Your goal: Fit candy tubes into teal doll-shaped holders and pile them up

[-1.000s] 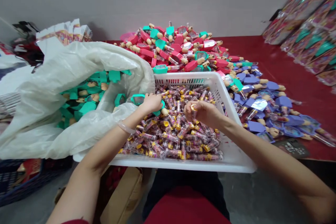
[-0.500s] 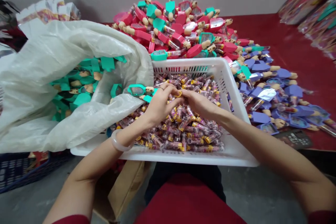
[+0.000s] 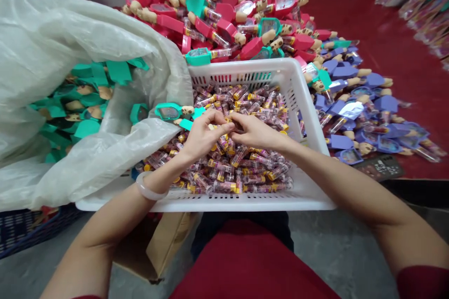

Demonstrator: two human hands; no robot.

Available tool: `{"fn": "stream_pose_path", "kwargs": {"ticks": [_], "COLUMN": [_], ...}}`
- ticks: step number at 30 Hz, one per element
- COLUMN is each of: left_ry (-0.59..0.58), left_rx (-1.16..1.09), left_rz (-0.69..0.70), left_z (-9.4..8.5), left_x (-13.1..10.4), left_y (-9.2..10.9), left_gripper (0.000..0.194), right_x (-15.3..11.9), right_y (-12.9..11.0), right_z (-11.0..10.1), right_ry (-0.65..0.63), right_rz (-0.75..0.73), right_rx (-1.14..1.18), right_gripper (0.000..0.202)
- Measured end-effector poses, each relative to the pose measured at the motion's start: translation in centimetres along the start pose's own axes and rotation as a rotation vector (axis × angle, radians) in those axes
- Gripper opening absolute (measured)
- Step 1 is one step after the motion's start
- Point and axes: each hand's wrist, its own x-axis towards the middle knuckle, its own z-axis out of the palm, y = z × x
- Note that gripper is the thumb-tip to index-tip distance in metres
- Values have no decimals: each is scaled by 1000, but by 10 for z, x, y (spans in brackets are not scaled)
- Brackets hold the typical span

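My left hand (image 3: pixel 206 135) and my right hand (image 3: pixel 254 131) meet fingertip to fingertip above a white basket (image 3: pixel 314 117). Both hands have their fingers pinched together around something small; a bit of yellow shows between them, and the rest is hidden by the fingers. Beneath them the basket holds a heap of small clear tubes (image 3: pixel 242 168) with yellow caps. Just left of my left hand, a teal toy with a clear window (image 3: pixel 169 111) lies at the mouth of a whitish plastic sack (image 3: pixel 108 163).
More teal pieces (image 3: pixel 119 72) fill the sack. Behind the basket is a pile of red and teal toys (image 3: pixel 224 9); purple ones (image 3: pixel 379 103) lie to the right, beside a dark phone-like object (image 3: pixel 380 168). An open cardboard box (image 3: pixel 164 243) and a blue crate (image 3: pixel 21 233) are below.
The view has tilted down and shifted, so the scene sits higher and the sack looks larger. My hands stay together over the basket, with the fingers slightly rearranged.
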Motion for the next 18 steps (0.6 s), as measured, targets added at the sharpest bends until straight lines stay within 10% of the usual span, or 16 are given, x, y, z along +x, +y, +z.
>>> {"fn": "stream_pose_path", "kwargs": {"ticks": [11,18], "left_ry": [12,51], "left_rx": [420,406], "left_rz": [289,216], "left_z": [-4,8], "left_x": [2,-5], "left_y": [-7,5], "left_gripper": [20,20], "right_x": [-2,-9], "right_y": [0,-6], "right_z": [9,12], "right_ry": [230,363], "right_rz": [66,87], "right_rx": [-272,-638], "right_gripper": [13,20]}}
